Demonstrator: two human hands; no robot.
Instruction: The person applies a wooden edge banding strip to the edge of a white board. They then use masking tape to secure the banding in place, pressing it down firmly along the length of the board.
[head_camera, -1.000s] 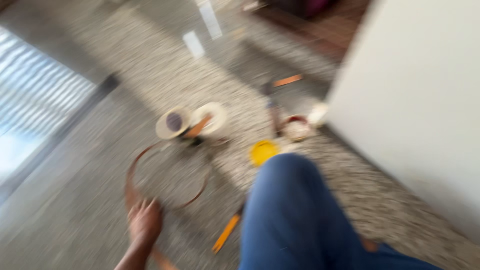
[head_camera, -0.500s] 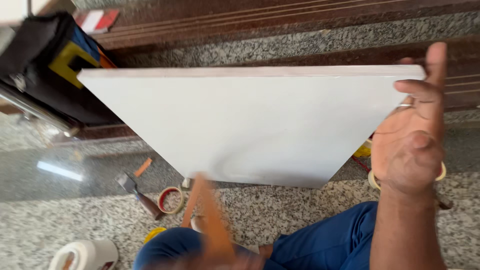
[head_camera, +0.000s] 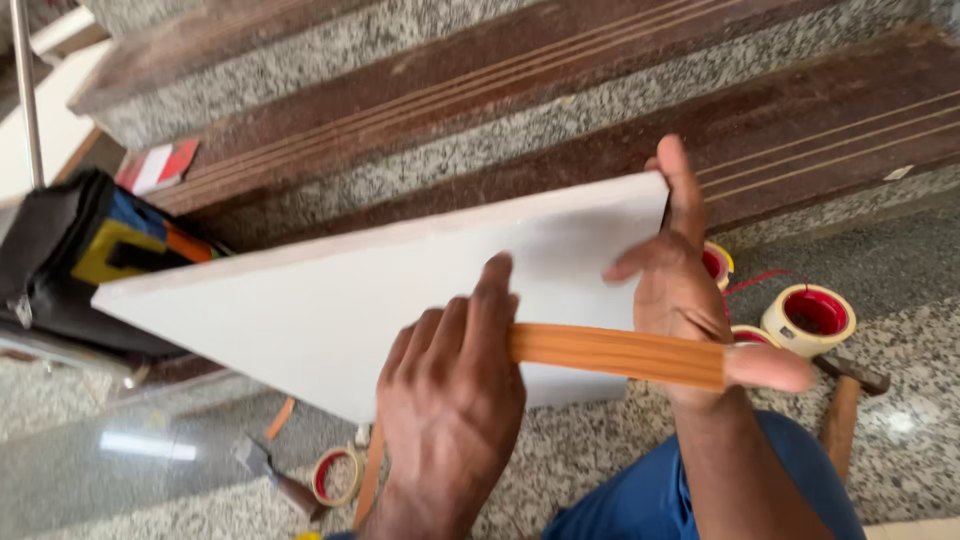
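Orange-brown wood-grain strip (head_camera: 615, 355) runs right across in front of me, my left hand (head_camera: 450, 395) curled over one end, fingers pressed down on it against the white board (head_camera: 330, 300). My right hand (head_camera: 690, 290) is spread, palm behind the strip, thumb pinning its other end. Under the board's near edge, a tape roll (head_camera: 335, 475) on the granite floor; red-cored rolls (head_camera: 810, 318) beside a hammer (head_camera: 845, 400) on the right. Beyond, a black tool bag (head_camera: 70, 260) and brown stair steps (head_camera: 480, 100).
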